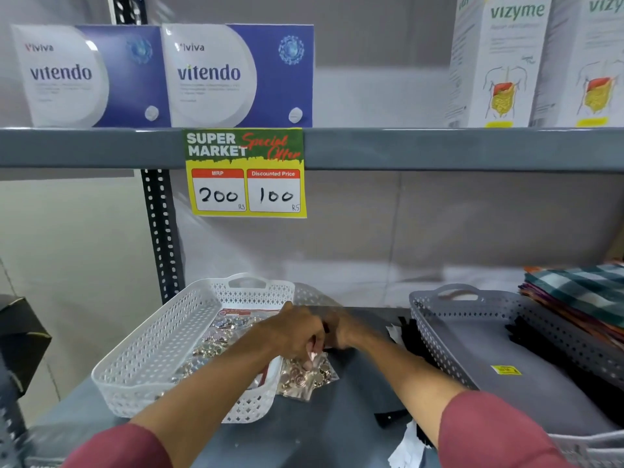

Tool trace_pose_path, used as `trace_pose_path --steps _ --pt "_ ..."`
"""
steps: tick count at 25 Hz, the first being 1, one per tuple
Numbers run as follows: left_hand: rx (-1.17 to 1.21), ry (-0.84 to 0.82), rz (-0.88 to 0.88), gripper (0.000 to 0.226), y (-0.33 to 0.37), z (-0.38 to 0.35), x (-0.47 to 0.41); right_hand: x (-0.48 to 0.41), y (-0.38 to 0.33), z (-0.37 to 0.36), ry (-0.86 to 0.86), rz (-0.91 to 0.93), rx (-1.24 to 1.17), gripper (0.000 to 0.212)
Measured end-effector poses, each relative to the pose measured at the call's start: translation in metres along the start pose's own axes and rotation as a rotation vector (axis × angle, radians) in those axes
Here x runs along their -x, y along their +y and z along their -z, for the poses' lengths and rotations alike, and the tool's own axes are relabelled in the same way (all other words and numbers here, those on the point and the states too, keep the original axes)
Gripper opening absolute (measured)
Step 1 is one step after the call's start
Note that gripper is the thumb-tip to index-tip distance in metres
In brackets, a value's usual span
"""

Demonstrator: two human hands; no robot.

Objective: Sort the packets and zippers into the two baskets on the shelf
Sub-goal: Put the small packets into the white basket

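A white basket (158, 346) stands on the left of the shelf and holds several clear packets of metal pieces (216, 339). On the right stands a grey basket (472, 336) with black zippers (526, 336) along its far side. Between the baskets my left hand (297, 332) pinches the top of a clear packet of coppery metal pieces (307, 376), which hangs just outside the white basket's right wall. My right hand (341, 329) is closed right beside the left hand; what it grips is hidden. More black zippers (410, 336) lie on the shelf by the grey basket.
A stack of folded checked cloths (580, 298) sits at the far right behind the grey basket. A black zipper piece (391, 418) and white paper (407, 447) lie near the shelf's front. A price tag (246, 173) hangs from the upper shelf edge.
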State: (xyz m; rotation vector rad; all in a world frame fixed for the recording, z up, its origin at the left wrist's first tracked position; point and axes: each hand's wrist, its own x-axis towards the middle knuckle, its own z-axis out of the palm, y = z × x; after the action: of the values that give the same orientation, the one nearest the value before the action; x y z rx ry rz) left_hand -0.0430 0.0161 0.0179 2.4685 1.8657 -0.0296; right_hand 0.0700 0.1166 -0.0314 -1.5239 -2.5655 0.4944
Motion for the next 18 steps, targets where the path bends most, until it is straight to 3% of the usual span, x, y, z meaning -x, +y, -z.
trace_pose_path --steps 4,6,10,15,18 --pt "0.118 -0.032 -0.004 0.03 -0.001 0.003 -0.002 0.0 0.001 0.002 0.068 0.003 -0.096 0.02" --pt "0.265 -0.028 -0.013 0.02 -0.007 0.008 0.0 0.002 0.005 0.007 0.066 -0.059 -0.21 0.025" --pt "0.484 0.148 0.006 0.015 -0.035 0.029 0.002 -0.003 0.009 0.023 0.132 -0.154 -0.426 0.019" --pt "1.016 0.612 0.358 0.023 -0.111 0.057 0.003 -0.023 -0.012 0.069 0.513 -0.155 -0.667 0.019" --pt "0.94 0.595 0.654 0.009 -0.17 0.039 -0.004 -0.044 -0.052 0.077 0.457 -0.057 -0.724 0.021"
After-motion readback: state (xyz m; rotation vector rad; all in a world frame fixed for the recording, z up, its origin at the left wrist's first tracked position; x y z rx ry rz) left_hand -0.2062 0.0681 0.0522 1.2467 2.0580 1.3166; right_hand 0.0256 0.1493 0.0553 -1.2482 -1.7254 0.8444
